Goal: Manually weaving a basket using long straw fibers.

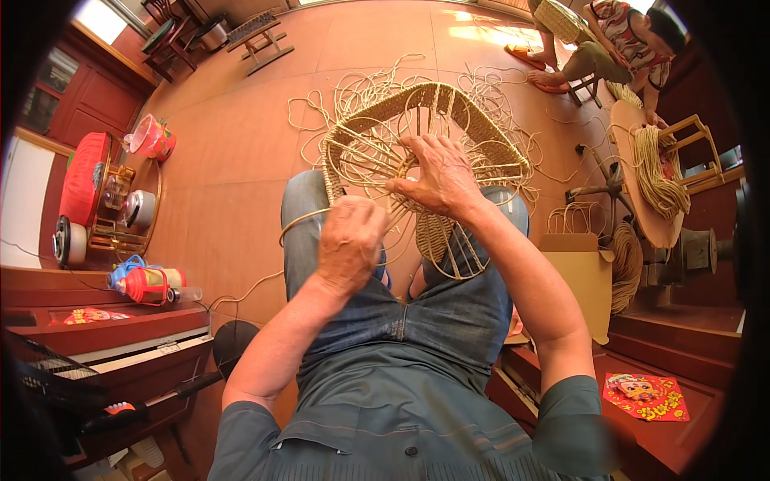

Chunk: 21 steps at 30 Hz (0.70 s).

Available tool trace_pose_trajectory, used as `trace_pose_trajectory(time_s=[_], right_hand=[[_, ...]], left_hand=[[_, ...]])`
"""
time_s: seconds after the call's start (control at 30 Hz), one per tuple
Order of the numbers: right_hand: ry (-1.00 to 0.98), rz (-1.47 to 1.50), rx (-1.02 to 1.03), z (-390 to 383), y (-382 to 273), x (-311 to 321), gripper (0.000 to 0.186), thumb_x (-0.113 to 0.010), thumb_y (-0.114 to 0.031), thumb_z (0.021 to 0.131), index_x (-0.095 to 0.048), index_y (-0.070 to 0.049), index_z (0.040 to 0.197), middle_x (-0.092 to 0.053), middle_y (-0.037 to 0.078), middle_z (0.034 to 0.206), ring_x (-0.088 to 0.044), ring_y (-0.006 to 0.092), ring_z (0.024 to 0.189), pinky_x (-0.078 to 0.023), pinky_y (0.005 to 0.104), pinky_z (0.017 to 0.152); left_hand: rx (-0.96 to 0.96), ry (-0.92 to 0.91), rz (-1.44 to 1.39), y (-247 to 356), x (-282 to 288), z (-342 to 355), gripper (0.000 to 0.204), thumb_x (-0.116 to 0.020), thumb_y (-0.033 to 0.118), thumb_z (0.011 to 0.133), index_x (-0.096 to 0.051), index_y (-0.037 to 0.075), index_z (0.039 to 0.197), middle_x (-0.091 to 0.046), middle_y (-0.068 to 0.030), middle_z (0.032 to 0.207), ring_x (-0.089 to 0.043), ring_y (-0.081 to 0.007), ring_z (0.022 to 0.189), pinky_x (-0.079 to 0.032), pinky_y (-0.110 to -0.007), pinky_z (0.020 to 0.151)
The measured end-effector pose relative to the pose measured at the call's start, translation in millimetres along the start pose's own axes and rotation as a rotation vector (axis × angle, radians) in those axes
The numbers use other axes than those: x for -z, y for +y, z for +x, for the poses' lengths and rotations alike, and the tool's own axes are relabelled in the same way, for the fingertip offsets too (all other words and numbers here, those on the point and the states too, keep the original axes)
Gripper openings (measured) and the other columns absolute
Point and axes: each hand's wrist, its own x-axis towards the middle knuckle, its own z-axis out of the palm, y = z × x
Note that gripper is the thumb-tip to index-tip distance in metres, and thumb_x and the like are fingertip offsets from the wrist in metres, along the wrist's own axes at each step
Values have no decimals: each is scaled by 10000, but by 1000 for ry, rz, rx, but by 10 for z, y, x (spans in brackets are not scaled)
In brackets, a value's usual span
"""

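Note:
A partly woven cord basket [375, 117] lies across my knees, with a braided rim and bare spokes running in toward the middle. My left hand [350, 244] is closed at its near left side, the fingers curled round a pale cord [301, 220] that loops out to the left. My right hand [443, 178] rests over the spokes near the centre, thumb apart from the fingers. Beneath its wrist hangs a tightly woven patch [434, 236] with more spokes beside it. What lies under the right palm is hidden.
Loose cord [357, 88] tangles on the floor beyond the basket. At right stand a cardboard box [577, 284] and a round table [630, 180] with a cord hank [658, 172]. Another person [626, 36] sits far right. A red thermos [152, 284] stands left.

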Motion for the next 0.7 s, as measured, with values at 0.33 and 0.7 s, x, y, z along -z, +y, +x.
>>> trace_pose_trajectory(time_s=[0.33,0.7], right_hand=[[-191,31,7,15,-18,209,1122,-896,-556,764,-452,-71,1674,-623,234,1516,-543,434,1465,-381,540,1260],[-196,9,13,6,-25,236,1083,-916,-525,773,-482,-47,1643,-612,249,1514,-554,439,1452,-414,539,1232]], left_hand=[[161,-199,-444,650,-154,-400,132,-736,88,947,-667,68,1058,-641,-103,852,-708,-318,786,-582,-418,684],[368,-200,-131,207,170,-463,38,-680,73,981,-656,73,1010,-641,-121,955,-698,-337,885,-583,-440,749]])
